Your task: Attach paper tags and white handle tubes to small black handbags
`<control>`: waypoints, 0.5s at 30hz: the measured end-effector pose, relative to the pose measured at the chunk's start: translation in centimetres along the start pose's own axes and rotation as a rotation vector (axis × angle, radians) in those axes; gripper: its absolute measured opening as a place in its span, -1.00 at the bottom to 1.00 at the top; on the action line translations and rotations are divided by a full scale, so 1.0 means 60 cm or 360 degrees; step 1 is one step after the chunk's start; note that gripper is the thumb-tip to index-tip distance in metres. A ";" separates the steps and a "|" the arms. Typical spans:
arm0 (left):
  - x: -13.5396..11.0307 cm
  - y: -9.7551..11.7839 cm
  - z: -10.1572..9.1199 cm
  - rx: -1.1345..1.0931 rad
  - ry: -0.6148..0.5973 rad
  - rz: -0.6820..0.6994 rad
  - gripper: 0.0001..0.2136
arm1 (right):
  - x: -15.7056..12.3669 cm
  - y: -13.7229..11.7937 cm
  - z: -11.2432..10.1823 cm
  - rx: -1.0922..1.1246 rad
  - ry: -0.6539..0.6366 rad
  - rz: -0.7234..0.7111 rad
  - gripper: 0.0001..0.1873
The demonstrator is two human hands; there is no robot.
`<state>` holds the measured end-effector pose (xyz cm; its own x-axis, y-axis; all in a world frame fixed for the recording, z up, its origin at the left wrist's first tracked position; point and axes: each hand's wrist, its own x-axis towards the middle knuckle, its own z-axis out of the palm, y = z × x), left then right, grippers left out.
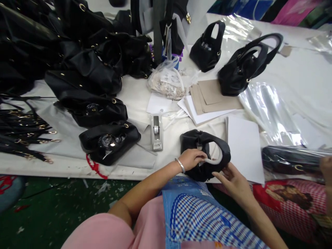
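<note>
A small black handbag (190,140) lies at the table's front edge, close to my body. Along the inner side of its curved handle (226,149) runs a white foam strip (220,157). My left hand (193,159), with a silver bracelet at the wrist, is closed in a pinch on the lower end of this strip. My right hand (232,178) has its fingers behind the handle's right side and its thumb near the bag's lower edge, gripping the handle. Part of the bag is hidden under my hands.
Left stand more black handbags (111,141) and clasped straps (33,138). A tape dispenser (156,133), white sheets (245,148), brown cards (215,97) and a filled plastic bag (168,81) lie around. At right, a co-worker's hand (326,167) touches a plastic-wrapped black bag (290,160).
</note>
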<state>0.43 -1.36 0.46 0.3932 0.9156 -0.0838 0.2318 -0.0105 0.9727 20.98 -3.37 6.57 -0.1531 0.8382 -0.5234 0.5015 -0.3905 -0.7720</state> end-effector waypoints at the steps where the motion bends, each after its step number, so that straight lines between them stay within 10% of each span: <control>1: 0.000 -0.002 0.001 -0.0051 -0.0008 0.0007 -0.84 | -0.005 0.000 0.002 -0.0026 0.0020 0.0036 -0.35; 15: 0.002 -0.002 -0.006 -0.0514 0.0001 -0.0166 -0.83 | -0.015 -0.006 0.024 0.0033 0.0115 0.0019 -0.47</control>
<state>0.16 -1.10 0.42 0.3816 0.9053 -0.1864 -0.0233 0.2111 0.9772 19.70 -4.53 6.81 -0.0850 0.8583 -0.5060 0.4849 -0.4080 -0.7736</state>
